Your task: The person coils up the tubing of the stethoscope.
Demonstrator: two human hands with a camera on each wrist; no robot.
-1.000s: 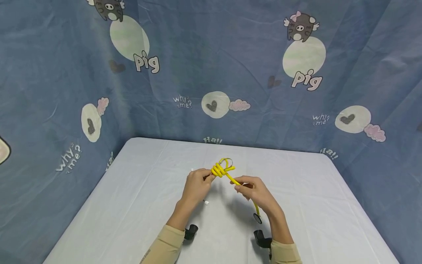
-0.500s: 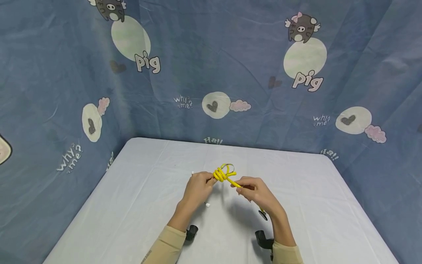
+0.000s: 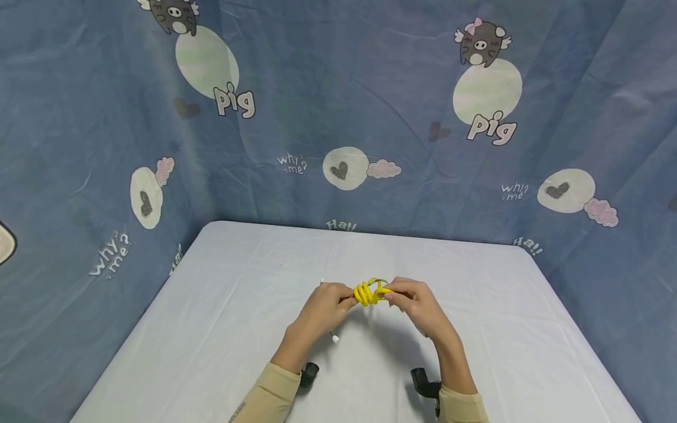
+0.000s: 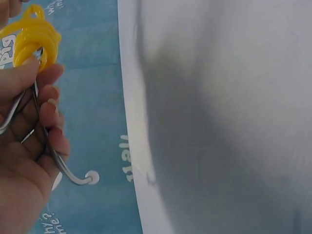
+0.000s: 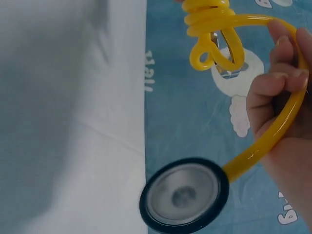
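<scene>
A stethoscope (image 3: 365, 294) with yellow tubing is held above the white table, its tube wound in several turns. My left hand (image 3: 325, 305) grips the metal ear tubes (image 4: 45, 131) just below the coil, thumb pressed against it. A white eartip (image 4: 92, 176) sticks out past the fingers. With its fingertips, my right hand (image 3: 420, 302) pinches the tubing close to the coil's right side. From there the loose length bends along the palm to the round chestpiece (image 5: 185, 195), which hangs below the right hand. In the head view the right hand and wrist mostly hide the chestpiece.
The white-covered table (image 3: 254, 352) spreads around both hands. Behind it hangs a blue patterned curtain (image 3: 296, 117). Black wrist-worn mounts (image 3: 423, 385) stick out inward from each forearm, low over the table.
The coil and left hand have shifted right and nearer to me. My right hand now meets the tubing closer to the coil. The chestpiece has swung behind the right wrist in the head view.
</scene>
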